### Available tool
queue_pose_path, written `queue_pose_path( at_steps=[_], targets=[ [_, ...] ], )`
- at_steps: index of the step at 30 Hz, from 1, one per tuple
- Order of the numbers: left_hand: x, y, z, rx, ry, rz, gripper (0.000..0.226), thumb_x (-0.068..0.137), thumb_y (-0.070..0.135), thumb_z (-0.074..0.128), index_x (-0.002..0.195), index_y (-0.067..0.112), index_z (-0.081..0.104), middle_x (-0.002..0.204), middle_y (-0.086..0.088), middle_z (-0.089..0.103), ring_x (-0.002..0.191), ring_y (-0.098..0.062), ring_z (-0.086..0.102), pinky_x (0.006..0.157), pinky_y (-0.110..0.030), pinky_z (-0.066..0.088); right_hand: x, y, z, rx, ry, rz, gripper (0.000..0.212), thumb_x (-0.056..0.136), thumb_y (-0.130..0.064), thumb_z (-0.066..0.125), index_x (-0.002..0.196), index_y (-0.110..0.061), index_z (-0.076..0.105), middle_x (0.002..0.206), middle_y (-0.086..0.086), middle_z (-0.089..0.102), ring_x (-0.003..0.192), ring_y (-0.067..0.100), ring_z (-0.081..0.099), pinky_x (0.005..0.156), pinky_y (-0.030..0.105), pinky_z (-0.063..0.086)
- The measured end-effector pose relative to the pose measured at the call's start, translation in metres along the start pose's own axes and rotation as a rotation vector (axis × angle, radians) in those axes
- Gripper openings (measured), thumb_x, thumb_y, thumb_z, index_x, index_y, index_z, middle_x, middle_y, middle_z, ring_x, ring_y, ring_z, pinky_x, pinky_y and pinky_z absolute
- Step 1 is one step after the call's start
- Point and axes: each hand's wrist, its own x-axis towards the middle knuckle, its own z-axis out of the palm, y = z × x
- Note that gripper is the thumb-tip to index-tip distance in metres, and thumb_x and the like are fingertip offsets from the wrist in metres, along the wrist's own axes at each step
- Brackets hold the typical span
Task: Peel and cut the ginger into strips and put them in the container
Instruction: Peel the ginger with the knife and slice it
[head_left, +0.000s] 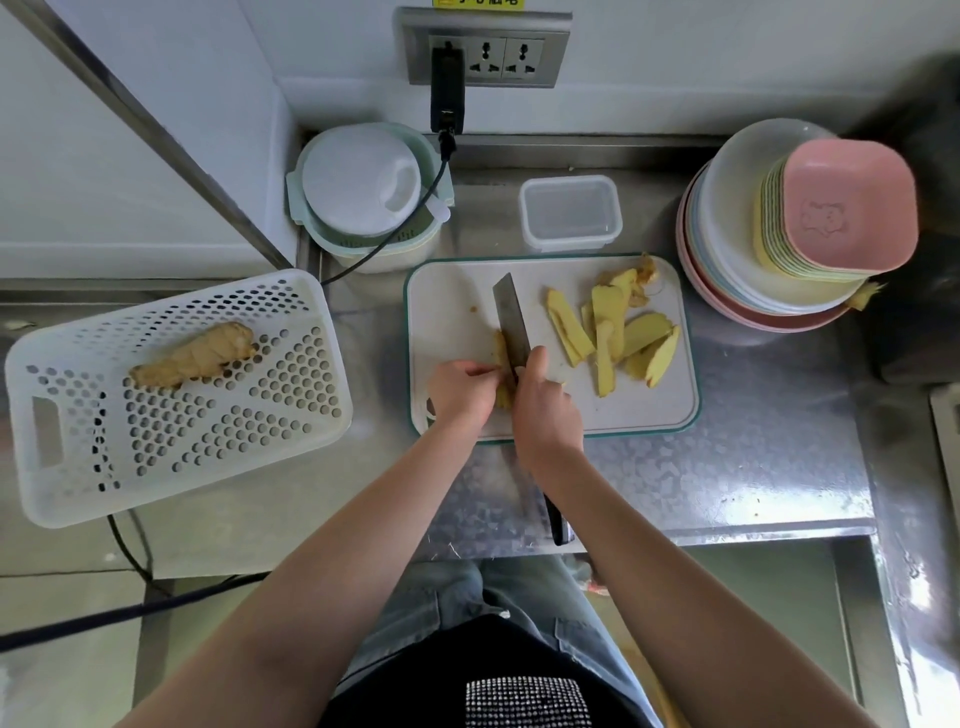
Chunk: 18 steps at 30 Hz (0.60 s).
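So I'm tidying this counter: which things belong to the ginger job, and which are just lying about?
In use: knife, board, ginger piece being cut, ginger slices, clear container, whole ginger in the basket.

Lying about: bowl stack, lidded strainer tub, charger.

White wall, grey socket panel; steel counter.
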Motion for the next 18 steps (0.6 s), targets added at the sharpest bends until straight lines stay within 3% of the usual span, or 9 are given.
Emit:
queue_pose_path(
  at_steps=[3, 9, 14, 18],
  targets=[
    [-0.001, -0.001, 0.001, -0.032, -0.007, -0.004, 0.004, 0.078, 0.017, 0.074, 0.081, 0.015, 0.074, 0.066, 0.005, 0.064, 0.061, -0.007, 0.057, 0.054, -0.014, 0.043, 0.003, -0.005, 0.001, -0.007, -0.043, 0.005, 0.031, 0.094, 0.005, 0.028, 0.122, -0.009, 0.026, 0.08, 0.008, 0.053, 0.067, 0.029, 0.051, 0.062, 0.038, 0.043],
    [-0.001, -0.001, 0.0, -0.053, -0.026, -0.008, 0.008, 0.078, 0.015, 0.074, 0.072, 0.018, 0.07, 0.063, 0.006, 0.064, 0.059, -0.003, 0.058, 0.049, -0.011, 0.042, 0.006, -0.007, 0.006, -0.004, -0.052, -0.003, 0.03, 0.092, 0.006, 0.029, 0.115, -0.012, 0.027, 0.064, -0.001, 0.036, 0.067, 0.029, 0.052, 0.061, 0.038, 0.043],
    [0.002, -0.002, 0.001, -0.055, -0.027, -0.012, 0.016, 0.077, 0.015, 0.075, 0.064, 0.021, 0.068, 0.062, 0.007, 0.065, 0.064, -0.01, 0.062, 0.061, -0.021, 0.05, 0.01, -0.009, 0.004, 0.033, -0.053, 0.006, 0.027, 0.093, 0.003, 0.03, 0.114, -0.014, 0.027, 0.067, 0.0, 0.042, 0.068, 0.029, 0.053, 0.062, 0.039, 0.046],
    [0.004, -0.002, 0.001, -0.068, -0.016, -0.004, 0.025, 0.077, 0.01, 0.074, 0.057, 0.022, 0.064, 0.058, 0.006, 0.062, 0.059, -0.01, 0.058, 0.058, -0.021, 0.047, 0.01, -0.013, 0.005, 0.067, -0.061, -0.008, 0.023, 0.095, 0.0, 0.031, 0.114, -0.013, 0.028, 0.082, 0.008, 0.055, 0.071, 0.03, 0.055, 0.063, 0.038, 0.045]
  ],
)
